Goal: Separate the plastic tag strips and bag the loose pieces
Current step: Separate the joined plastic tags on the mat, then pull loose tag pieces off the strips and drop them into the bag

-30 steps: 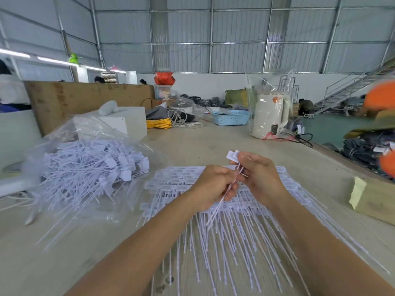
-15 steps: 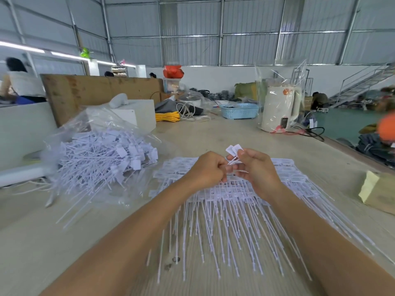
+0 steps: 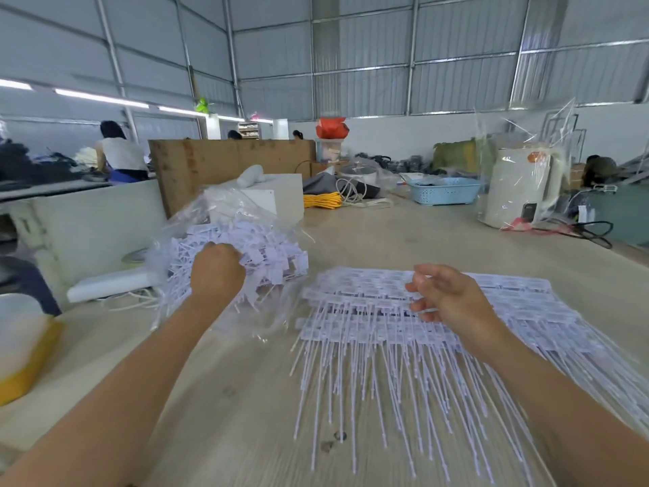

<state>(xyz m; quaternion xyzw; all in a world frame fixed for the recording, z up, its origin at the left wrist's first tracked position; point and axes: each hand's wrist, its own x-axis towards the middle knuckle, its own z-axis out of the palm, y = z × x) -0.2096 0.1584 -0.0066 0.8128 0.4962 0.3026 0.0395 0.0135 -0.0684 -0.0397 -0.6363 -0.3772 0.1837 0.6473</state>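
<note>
Bagging step, we judge: left hand (image 3: 217, 268), fingers curled, at the clear bag (image 3: 224, 219) of loose tags; right hand (image 3: 447, 297), fingers relaxed, above the strips (image 3: 404, 311) on the surface (image 3: 404, 237); next, pick another strip.

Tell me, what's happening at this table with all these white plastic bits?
A person is pulling tag strips apart and bagging them. The left hand, fingers curled, is at the clear plastic bag of loose white tags, apparently dropping pieces in. The right hand hovers with loosely bent fingers over the flat sheet of joined white plastic tag strips on the pale wooden table. Many strips remain unseparated.
</note>
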